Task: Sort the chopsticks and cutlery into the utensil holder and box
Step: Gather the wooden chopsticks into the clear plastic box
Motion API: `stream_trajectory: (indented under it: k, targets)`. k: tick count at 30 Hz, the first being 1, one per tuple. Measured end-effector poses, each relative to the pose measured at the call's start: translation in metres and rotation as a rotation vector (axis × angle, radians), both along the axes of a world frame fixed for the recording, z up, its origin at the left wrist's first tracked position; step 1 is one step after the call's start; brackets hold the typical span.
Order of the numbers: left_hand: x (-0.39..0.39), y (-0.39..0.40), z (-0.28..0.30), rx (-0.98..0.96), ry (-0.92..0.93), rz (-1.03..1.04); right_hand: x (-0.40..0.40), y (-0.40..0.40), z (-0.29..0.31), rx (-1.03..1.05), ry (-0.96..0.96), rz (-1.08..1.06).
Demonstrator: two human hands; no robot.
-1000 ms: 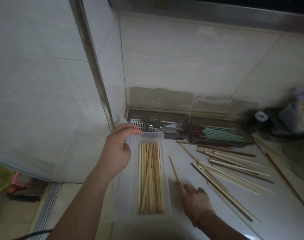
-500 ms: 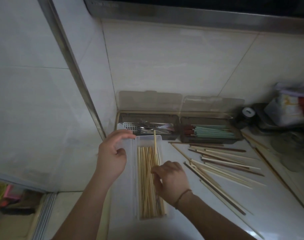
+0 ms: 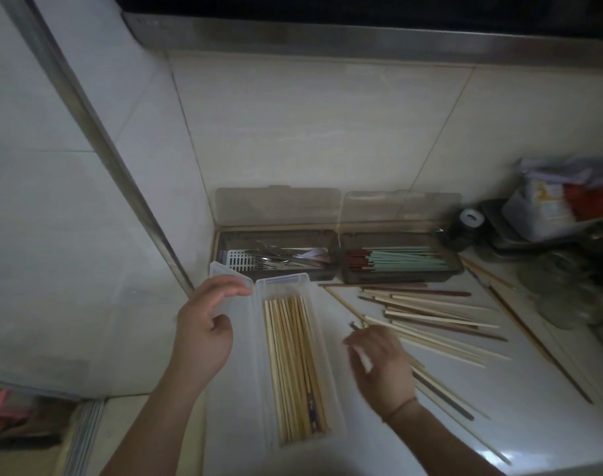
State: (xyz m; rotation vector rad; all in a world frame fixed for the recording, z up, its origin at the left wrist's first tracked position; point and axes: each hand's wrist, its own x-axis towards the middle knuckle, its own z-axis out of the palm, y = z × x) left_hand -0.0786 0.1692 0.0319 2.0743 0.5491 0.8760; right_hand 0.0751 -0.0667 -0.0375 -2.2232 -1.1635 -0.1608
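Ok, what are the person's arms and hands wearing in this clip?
Both forearms are bare, no sleeves in view. The right hand has a thin reddish-brown cord bracelet round the wrist. The left hand shows no glove, ring, watch or band.

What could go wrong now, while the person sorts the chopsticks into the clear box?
1. The right hand reaches into the loose chopsticks, which lie crossed; pulling one may drag its neighbours along the counter.
2. The clear box sits near the counter's front edge, with only the left hand on its lid; a nudge could tip it.
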Motion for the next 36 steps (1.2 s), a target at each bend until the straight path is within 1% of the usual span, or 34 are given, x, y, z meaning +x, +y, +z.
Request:
stream_trajectory:
  k: [1, 3, 5, 6, 7, 9, 11, 15, 17, 19, 22, 23, 24, 26, 28, 30, 32, 34, 35, 36]
  targets:
    - [-0.001, -0.001, -0.001, 0.0, 0.002, 0.003, 0.014, -0.01, -0.005, -0.06, 0.017, -0.14]
    - [-0.004, -0.004, -0.006, -0.016, 0.015, 0.026, 0.04, -0.025, -0.013, -0.329, 0.119, -0.368]
    - [-0.008, -0.005, -0.012, -0.003, 0.049, 0.05, 0.052, -0.032, -0.015, -0.6, 0.204, -0.436]
    - [-0.011, -0.005, -0.016, 0.008, 0.065, 0.058, 0.055, -0.034, -0.015, -0.676, 0.227, -0.435]
    - [-0.013, -0.004, -0.019, 0.019, 0.082, 0.062, 0.056, -0.033, -0.016, -0.707, 0.235, -0.435]
    - [-0.017, -0.005, -0.025, 0.047, 0.123, 0.061, 0.056, -0.03, -0.016, -0.707, 0.231, -0.444]
    - [-0.019, -0.006, -0.027, 0.068, 0.151, 0.057, 0.055, -0.027, -0.016, -0.651, 0.259, -0.468]
    - [-0.021, -0.007, -0.03, 0.128, 0.198, 0.07, 0.051, -0.025, 0.003, -0.388, 0.315, -0.497]
    - [-0.02, -0.012, -0.031, 0.201, 0.236, 0.049, 0.042, -0.017, 0.019, -0.224, 0.345, -0.464]
    - [-0.017, -0.023, -0.033, 0.261, 0.304, 0.02, 0.021, -0.005, 0.039, -0.104, 0.426, -0.367]
    - [-0.016, -0.041, -0.037, 0.403, 0.475, 0.048, -0.027, 0.015, 0.055, -0.083, 0.493, -0.038]
    - [-0.016, -0.045, -0.037, 0.447, 0.527, 0.043, -0.042, 0.02, 0.053, -0.114, 0.51, 0.059]
    - [-0.015, -0.049, -0.038, 0.465, 0.571, 0.021, -0.052, 0.026, 0.049, -0.187, 0.502, 0.13]
    - [-0.014, -0.057, -0.039, 0.47, 0.637, -0.029, -0.062, 0.039, 0.037, -0.419, 0.453, 0.211]
    - [-0.014, -0.065, -0.04, 0.493, 0.691, -0.05, -0.067, 0.051, 0.029, -0.64, 0.457, 0.227]
    - [-0.013, -0.073, -0.04, 0.536, 0.742, -0.056, -0.071, 0.059, 0.029, -0.746, 0.483, 0.233]
    - [-0.012, -0.081, -0.04, 0.573, 0.773, -0.04, -0.072, 0.062, 0.031, -0.86, 0.453, 0.25]
    - [-0.011, -0.086, -0.039, 0.574, 0.805, -0.027, -0.071, 0.06, 0.033, -0.858, 0.407, 0.262]
    - [-0.011, -0.087, -0.04, 0.569, 0.826, -0.025, -0.069, 0.056, 0.032, -0.807, 0.378, 0.263]
    - [-0.011, -0.089, -0.041, 0.564, 0.851, -0.035, -0.065, 0.05, 0.031, -0.691, 0.345, 0.268]
